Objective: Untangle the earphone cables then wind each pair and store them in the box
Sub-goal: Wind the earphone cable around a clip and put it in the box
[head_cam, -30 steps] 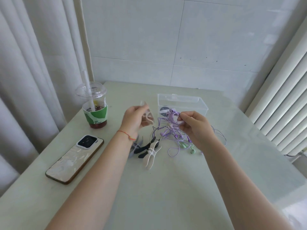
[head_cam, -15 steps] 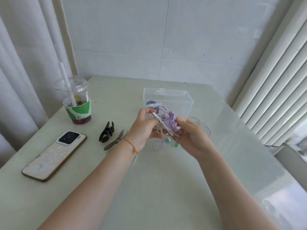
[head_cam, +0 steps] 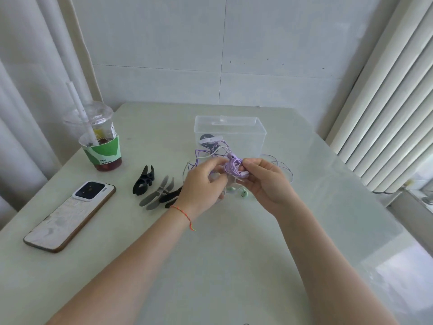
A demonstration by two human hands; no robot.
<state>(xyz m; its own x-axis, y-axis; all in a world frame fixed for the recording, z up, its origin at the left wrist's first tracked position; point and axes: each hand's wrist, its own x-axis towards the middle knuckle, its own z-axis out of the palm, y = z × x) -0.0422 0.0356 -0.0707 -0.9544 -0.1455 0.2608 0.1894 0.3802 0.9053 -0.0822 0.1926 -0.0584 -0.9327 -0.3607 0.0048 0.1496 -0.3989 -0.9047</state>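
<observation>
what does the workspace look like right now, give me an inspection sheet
surface: pale green table, glossy, against a tiled wall.
job's things: clear box open, one wound black pair inside; purple earphone bundle held above the table; green earbuds lying below the hands.
clutter: iced drink cup with straw; phone face down; black winder clip, grey winder clip.
grippers: left hand and right hand both pinch the bundle.
cables: loose purple cable loops trail beside the box.
surroundings: curtain left, radiator right.
</observation>
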